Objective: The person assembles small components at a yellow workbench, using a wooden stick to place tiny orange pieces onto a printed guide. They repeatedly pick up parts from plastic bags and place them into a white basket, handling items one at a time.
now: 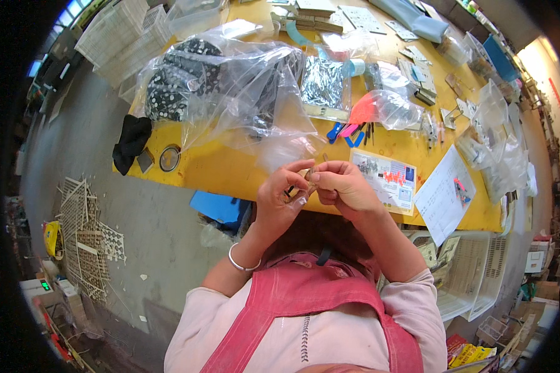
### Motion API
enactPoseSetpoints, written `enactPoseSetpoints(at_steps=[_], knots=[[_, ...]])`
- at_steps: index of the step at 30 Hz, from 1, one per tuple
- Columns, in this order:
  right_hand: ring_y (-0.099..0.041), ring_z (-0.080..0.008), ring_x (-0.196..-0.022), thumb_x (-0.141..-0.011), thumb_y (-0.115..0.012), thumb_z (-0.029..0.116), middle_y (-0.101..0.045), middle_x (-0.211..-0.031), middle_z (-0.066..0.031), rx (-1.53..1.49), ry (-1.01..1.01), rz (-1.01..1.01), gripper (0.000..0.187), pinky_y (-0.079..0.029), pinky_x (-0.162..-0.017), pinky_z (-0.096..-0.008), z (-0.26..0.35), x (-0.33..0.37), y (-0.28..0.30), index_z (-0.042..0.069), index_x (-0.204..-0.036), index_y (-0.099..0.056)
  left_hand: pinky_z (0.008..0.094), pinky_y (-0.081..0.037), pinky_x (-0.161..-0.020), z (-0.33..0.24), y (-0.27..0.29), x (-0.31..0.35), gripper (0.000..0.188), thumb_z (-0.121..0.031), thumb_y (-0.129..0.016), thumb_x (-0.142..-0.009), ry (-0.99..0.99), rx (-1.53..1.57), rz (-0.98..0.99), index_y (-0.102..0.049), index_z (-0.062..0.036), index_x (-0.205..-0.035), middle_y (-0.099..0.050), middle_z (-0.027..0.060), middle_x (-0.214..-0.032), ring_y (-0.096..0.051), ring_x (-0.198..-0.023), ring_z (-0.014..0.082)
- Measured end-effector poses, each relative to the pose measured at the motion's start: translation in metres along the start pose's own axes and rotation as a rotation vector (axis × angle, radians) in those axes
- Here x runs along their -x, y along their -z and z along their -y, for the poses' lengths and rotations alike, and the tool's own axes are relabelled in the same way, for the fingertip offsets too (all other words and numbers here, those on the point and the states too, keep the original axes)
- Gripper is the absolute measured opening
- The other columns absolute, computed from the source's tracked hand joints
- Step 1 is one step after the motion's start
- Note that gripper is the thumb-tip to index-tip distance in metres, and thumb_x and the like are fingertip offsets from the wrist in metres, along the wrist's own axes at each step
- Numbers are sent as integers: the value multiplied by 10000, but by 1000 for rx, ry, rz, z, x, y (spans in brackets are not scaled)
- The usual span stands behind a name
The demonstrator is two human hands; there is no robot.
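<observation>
Close together at the near edge of the yellow table (214, 174), my two hands meet fingertip to fingertip. My left hand (274, 198) is curled, thumb and fingers closed round something small, and a bit of clear film seems to show below its fingers. My right hand (350, 188) pinches at a small brownish piece (310, 176) between the hands, too small to name. Just beyond them lies a large clear plastic bag (249, 87) around black-and-white dotted material (186, 78). Blue-handled and pink-handled tools (348, 132) lie beyond my right hand.
A printed card (386, 180) and a white paper sheet (445, 196) lie right of my hands. Farther back is a bag of small metal parts (325, 84). A tape roll (170, 158) and black cloth (132, 143) are at the left corner. White crates (463, 273) stand below right.
</observation>
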State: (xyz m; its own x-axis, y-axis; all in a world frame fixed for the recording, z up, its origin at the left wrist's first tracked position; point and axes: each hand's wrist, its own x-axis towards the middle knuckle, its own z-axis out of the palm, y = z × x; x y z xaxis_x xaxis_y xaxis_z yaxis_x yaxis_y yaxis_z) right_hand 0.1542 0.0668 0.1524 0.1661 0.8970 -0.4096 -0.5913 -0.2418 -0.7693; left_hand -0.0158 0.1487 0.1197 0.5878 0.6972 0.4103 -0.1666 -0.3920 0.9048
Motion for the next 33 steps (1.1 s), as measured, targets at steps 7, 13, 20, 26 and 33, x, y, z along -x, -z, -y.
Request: enactPoseSetpoints(at_steps=[7,13,20,26,33], knots=[[-711,-239,-755,-846,-712,151,-741,-841,-111,1451,754,-353,154,-563,-698,-366,103,-82,17,41,-926,-786,245,-500,-830,-2,-3,11,214,-9,-786,-923,338,381,-18,-606,-48,-1033,-694,66,-1085,-604,-918,79],[-732,-369,-855,-780,-675,147,-758,-897,-157,1815,558,-112,160,-591,-757,-455,112,-183,43,120,-878,-798,238,-501,-834,-1,-7,26,212,-26,-781,-938,441,497,90,-610,-33,-1062,-682,26,-999,-605,-911,74],[-730,-348,-858,-780,-727,158,-756,-884,-135,1881,484,-92,152,-585,-760,-431,105,-199,53,121,-901,-811,236,-505,-834,0,-1,33,185,-41,-777,-948,529,504,131,-619,-26,-1043,-679,15,-968,-614,-908,76],[-733,-339,-864,-771,-747,160,-759,-889,-142,1871,437,-78,133,-584,-762,-429,106,-201,57,105,-876,-807,232,-493,-825,5,-3,31,188,-56,-787,-944,514,467,168,-622,-32,-1031,-677,6,-962,-607,-905,69],[-730,-339,-852,-763,-750,161,-757,-883,-145,1902,422,-50,140,-580,-749,-430,105,-205,59,93,-874,-801,233,-489,-817,9,-2,32,189,-70,-795,-939,525,472,163,-625,-41,-1016,-673,0,-954,-600,-897,62]])
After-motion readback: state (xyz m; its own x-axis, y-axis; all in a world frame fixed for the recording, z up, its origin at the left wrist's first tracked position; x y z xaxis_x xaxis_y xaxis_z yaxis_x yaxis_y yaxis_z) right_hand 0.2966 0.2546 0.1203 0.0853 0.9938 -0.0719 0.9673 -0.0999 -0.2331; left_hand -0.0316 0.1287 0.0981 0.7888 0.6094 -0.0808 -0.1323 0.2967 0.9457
